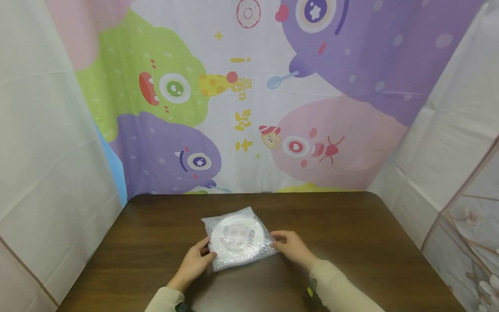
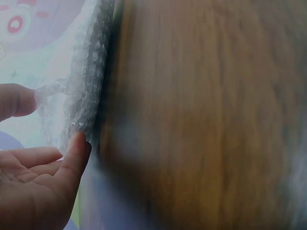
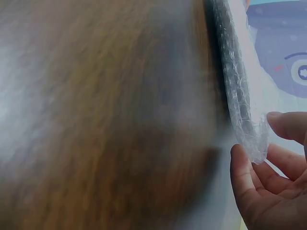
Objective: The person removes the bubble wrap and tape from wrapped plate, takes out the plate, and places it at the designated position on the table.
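Note:
A round white plate-like thing (image 1: 237, 236) with a faint printed design is wrapped in clear bubble wrap (image 1: 249, 213); its exact kind is hard to tell through the wrap. My left hand (image 1: 193, 261) grips the package at its left edge. In the left wrist view, the thumb is on one side of the bubble wrap (image 2: 88, 72) and the fingers are on the other. At the package's right corner, my right hand (image 1: 293, 247) pinches the wrap between thumb and fingers; the right wrist view shows this bubble-wrap corner (image 3: 244, 105) from the side.
The package is over a dark brown wooden table (image 1: 156, 225) with rounded far corners. Behind the table hangs a curtain (image 1: 241, 173) printed with cartoon monsters. Pale sheets, a left sheet (image 1: 50, 130) and a right sheet (image 1: 436, 151), flank the table.

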The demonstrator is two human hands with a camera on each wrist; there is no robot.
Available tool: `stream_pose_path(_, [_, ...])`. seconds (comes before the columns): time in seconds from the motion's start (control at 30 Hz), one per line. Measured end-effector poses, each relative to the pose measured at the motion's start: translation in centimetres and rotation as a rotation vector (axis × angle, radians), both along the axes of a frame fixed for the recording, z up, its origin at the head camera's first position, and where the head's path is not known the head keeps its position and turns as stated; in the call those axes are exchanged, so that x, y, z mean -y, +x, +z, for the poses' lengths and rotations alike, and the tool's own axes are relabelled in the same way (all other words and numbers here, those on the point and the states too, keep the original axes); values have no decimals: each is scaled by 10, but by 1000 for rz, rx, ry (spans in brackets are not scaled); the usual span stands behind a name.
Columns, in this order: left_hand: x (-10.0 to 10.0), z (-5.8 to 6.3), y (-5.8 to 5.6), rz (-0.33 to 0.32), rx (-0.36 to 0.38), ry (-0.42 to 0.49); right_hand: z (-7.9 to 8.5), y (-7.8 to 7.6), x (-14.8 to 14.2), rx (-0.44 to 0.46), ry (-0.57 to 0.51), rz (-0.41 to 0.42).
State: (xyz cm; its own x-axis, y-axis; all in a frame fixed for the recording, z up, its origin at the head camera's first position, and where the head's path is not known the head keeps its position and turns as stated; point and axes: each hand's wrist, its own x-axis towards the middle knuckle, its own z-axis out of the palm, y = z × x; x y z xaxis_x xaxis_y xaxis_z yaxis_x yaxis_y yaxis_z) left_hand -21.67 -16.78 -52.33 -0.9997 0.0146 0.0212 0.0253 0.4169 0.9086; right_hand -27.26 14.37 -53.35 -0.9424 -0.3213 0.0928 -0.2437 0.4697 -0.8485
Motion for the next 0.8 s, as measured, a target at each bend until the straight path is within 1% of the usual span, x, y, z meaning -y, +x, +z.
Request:
stream_pose_path(0.2, [-10, -2, 0, -28, -11, 23, 0, 3, -12, 15, 9, -29])
stream_pose_path(0.4, [-19, -2, 1, -50, 2, 24, 0, 6, -25, 34, 19, -52])
stream_pose_path(0.8, [-35, -8, 3, -89, 14, 72, -1, 13, -49, 54, 41, -35])
